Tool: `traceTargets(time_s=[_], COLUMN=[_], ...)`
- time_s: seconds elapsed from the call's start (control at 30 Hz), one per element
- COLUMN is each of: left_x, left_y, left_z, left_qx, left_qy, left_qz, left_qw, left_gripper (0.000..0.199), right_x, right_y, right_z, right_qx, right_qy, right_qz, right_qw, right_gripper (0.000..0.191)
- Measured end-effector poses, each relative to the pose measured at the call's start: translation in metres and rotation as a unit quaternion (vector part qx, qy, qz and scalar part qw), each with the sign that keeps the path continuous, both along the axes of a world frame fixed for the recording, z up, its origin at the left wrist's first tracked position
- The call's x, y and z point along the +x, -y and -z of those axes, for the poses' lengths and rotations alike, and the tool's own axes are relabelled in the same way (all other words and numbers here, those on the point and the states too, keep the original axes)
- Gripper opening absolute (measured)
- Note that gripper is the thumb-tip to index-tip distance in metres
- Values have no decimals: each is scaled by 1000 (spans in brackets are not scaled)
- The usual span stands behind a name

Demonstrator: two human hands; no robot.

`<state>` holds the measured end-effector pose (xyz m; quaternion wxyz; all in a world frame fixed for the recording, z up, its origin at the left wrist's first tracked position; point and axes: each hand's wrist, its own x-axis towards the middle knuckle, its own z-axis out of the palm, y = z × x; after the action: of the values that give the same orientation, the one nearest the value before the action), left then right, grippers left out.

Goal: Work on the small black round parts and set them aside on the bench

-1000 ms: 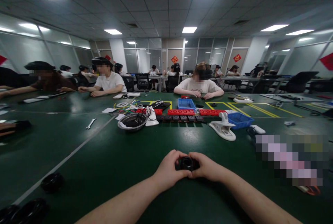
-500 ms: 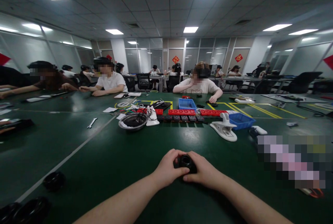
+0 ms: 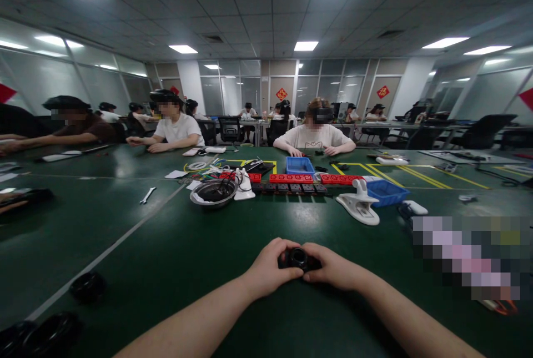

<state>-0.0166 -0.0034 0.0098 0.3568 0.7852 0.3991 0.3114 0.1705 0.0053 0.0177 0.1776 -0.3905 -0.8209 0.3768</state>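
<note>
Low over the green table, a small black ring-like part with a round hole facing up sits between my two hands. My left hand curls round its left side, fingers behind and thumb in front. On the other side, my right hand grips the part between thumb and fingers, and the tips of both thumbs nearly meet at the front. The underside of the part is hidden.
Larger black ring-like parts lie at the lower left. Farther back are a wrench, a metal bowl, red power-strip-like pieces, a blue tray and a white clip base. Several people sit round the tables.
My right hand has shifted slightly to the right, its thumb now higher on the part. My left hand holds still. The person opposite has lowered a hand from the head to the table.
</note>
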Motion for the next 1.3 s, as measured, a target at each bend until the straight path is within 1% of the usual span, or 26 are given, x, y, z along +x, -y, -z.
traceTargets(time_s=[0.47,0.97,1.13,1.23,1.3], left_x=[0,0,0,1,2], left_y=[2,3,2,2,4], left_z=[-4,-6,-4,-3,-3], left_qx=[-8,-6,-3,-12,-15], left_qy=[-11,-11,-9,-4,-4], left_qz=[0,1,-4,-19,-35], left_qw=[1000,1000,1000,1000,999], left_gripper=[38,37,36,37,37], right_x=[-1,-3,-2,-5,-10], right_y=[0,1,2,2,4], right_z=[-2,1,2,5,7], right_qx=[13,-7,10,37,69], right_qy=[2,0,10,37,70], right_qz=[4,30,41,68,92], right_qw=[1000,1000,999,996,991], right_gripper=[31,28,31,31,31])
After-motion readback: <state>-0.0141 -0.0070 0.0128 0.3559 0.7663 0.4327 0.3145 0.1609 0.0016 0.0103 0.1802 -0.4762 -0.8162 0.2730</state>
